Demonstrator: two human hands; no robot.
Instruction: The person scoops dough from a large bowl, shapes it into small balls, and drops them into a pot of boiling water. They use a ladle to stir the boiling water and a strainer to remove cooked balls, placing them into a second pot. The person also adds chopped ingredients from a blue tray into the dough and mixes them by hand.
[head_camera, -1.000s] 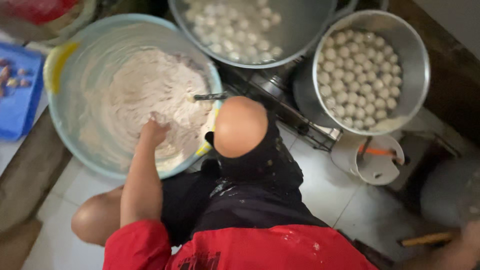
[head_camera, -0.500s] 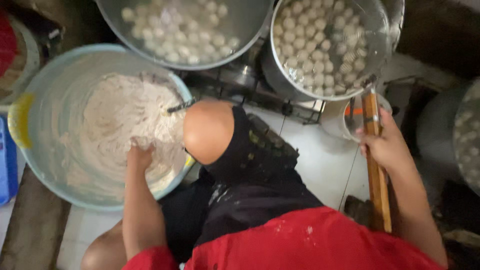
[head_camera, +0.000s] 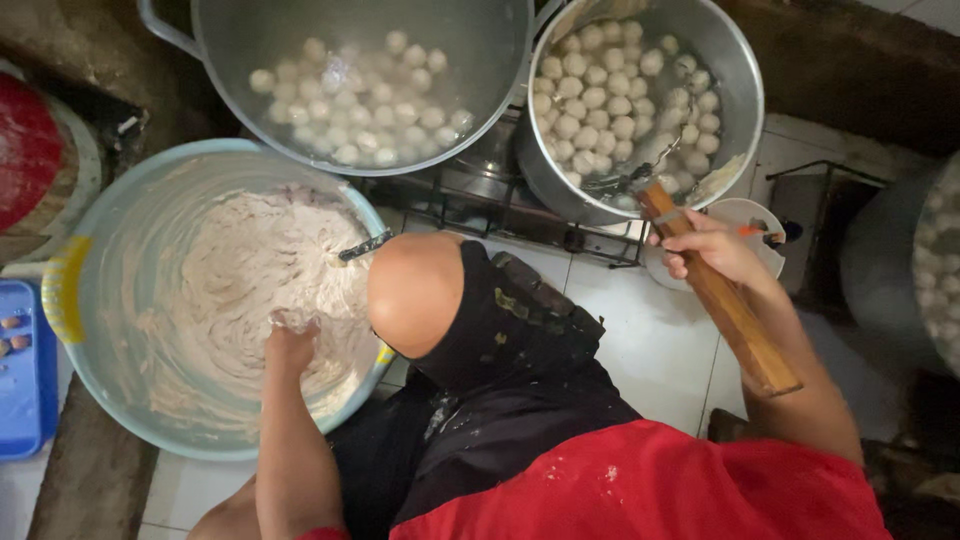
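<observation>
Left fingers: curled into the pale sticky paste, squeezing a lump; left hand sits in the wide light-blue plastic basin, where the paste lies.
Right fingers: wrapped round the long wooden ladle handle; right hand grips high, likely clear of heat.
Ladle end: dipped in the round steel pot of white balls.

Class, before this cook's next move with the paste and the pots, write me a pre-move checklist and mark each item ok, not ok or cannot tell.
1. Left hand in the pale paste inside the blue basin: ok.
2. Right hand gripping the wooden handle: ok.
3. Tool end reaching into the right pot: ok.
4. White balls floating in the water there: ok.
5. Burner lit under the pots: cannot tell.
6. Bare knee clear of the stove grate: cannot tell.
</observation>
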